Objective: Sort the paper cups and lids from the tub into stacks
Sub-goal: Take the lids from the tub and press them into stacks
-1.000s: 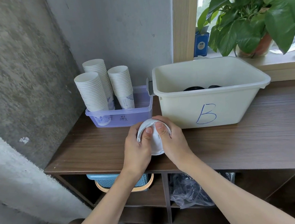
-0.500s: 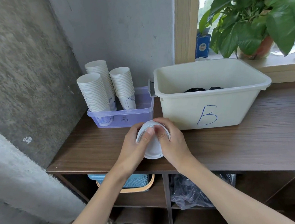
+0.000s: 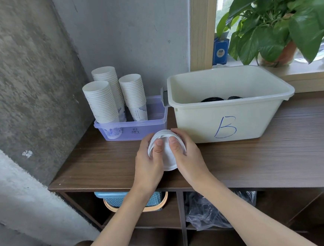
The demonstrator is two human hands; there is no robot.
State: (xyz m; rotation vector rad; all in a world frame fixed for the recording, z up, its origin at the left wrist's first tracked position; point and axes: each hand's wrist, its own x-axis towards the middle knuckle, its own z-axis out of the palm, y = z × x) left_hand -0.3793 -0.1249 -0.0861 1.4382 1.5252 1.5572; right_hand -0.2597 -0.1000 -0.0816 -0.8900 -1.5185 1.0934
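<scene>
The tub (image 3: 196, 124) is cream with a blue handwritten B, the lids (image 3: 211, 99) inside it are black, and the nested stack (image 3: 166, 157) in front of it is plain white. The 3 cup stacks (image 3: 102, 100) are white, with blue printed motifs on the lowest cups, inside a translucent lilac bin (image 3: 153, 123). The shelf top (image 3: 276, 152) is dark brown wood grain, the wall (image 3: 27, 75) mottled grey, the plant (image 3: 277, 16) green in an orange-brown pot (image 3: 287, 52), the box (image 3: 220, 50) blue, and the basket (image 3: 113, 199) blue with a tan rim.
</scene>
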